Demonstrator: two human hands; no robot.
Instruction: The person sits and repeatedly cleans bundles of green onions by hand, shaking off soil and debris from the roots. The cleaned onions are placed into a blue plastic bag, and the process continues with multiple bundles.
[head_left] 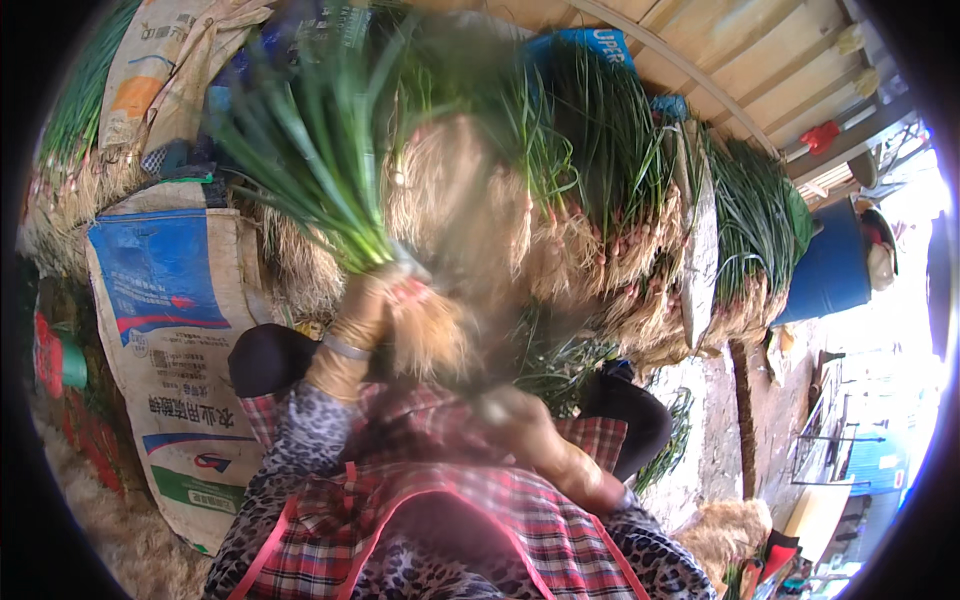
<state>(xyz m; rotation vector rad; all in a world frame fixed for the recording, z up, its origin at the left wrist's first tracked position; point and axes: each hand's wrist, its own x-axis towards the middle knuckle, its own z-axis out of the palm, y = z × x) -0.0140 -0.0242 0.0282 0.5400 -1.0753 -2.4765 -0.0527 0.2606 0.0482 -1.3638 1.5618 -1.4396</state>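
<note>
My left hand (366, 300) is closed around a bunch of spring onions (345, 180), just below where the white stems turn green. Its long leaves fan up and to the left, slightly blurred. Reddish stem bases and a pale tuft of roots hang on the right side of that hand. In front of my checked apron (400, 530) is my right hand (515, 422), low and apart from the bunch. Motion smears its fingers, so I cannot make out their shape or anything in them.
More spring onions (610, 150) stand packed along the far side, roots toward me. A printed woven sack (165, 300) lies at the left. Loose green leaves (560, 360) lie beyond my right knee. At the far right stands a blue barrel (828, 262).
</note>
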